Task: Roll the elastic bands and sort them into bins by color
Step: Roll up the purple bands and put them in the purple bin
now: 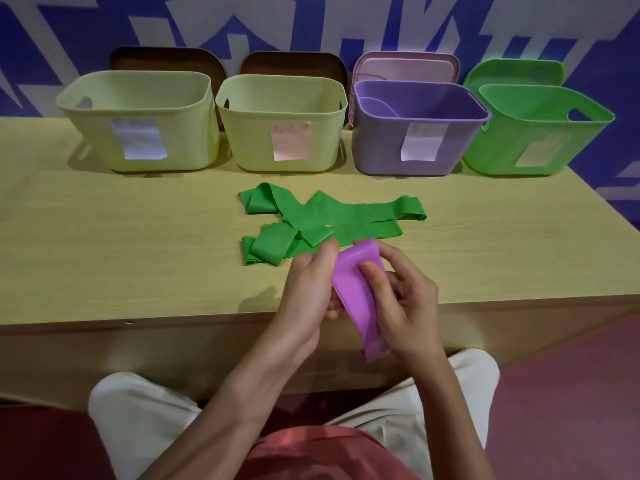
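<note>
Both hands grip the purple band (356,292) just short of the green bands (322,220): left hand (308,292) curled round its edge, right hand (398,299) pinching. Its length runs toward the person; the purple bin (415,147) lies beyond, nearer the right hand.

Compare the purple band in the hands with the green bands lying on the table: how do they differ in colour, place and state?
The purple band is held off the table, gripped by the left hand and right hand; the green bands lie untouched on the table. The purple band is partly wound into a flat roll; the green bands lie loose, spread out and overlapping. Both are flat, wide strips of stretchy-looking material, and neither is in a bin.
</note>
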Available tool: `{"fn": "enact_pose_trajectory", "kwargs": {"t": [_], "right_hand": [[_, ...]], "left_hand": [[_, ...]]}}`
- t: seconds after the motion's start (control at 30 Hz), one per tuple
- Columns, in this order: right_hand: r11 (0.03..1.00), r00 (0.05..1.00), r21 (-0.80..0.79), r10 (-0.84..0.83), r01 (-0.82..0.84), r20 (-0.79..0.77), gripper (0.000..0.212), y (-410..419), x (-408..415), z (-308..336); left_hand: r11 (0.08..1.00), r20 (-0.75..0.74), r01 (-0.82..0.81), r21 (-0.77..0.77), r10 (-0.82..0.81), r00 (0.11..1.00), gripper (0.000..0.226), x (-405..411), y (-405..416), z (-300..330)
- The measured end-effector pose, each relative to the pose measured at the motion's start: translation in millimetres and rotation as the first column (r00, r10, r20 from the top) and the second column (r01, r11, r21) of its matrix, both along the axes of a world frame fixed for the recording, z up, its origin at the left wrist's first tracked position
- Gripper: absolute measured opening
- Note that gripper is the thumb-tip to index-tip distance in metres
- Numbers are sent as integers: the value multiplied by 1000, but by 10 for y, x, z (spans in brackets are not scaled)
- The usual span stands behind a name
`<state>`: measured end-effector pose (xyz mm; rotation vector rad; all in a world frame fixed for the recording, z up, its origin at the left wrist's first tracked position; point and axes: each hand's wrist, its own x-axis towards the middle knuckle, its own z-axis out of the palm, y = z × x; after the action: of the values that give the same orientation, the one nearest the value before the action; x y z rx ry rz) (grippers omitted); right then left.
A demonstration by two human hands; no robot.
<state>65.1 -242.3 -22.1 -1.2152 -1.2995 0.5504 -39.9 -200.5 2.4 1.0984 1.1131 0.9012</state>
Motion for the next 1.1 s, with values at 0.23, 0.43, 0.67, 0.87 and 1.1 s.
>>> {"fn": "enact_pose_trajectory", "kwargs": {"t": [0.23, 0.43, 0.67, 0.87, 1.1], "right_hand": [[1000, 998, -14, -11, 12, 55, 10, -11, -19, 27], [999, 998, 2, -40, 40, 41, 15, 14, -70, 10], [994, 997, -80, 76, -77, -8, 16, 11, -62, 37], [983, 987, -90, 157, -159, -20, 25, 10, -34, 147], [995, 985, -66, 78, -68, 155, 10, 61, -2, 46]], "left_hand": [[993, -129, 111, 47, -104, 986, 45, -54, 87, 1], [852, -250, 12, 523, 140, 958, 69, -56, 30, -214], [896, -61, -131, 425, 173, 983, 55, 4, -26, -157], [997, 64, -67, 24, 65, 996, 42, -26, -39, -29], [984, 138, 89, -155, -68, 988, 44, -105, -25, 35]]}}
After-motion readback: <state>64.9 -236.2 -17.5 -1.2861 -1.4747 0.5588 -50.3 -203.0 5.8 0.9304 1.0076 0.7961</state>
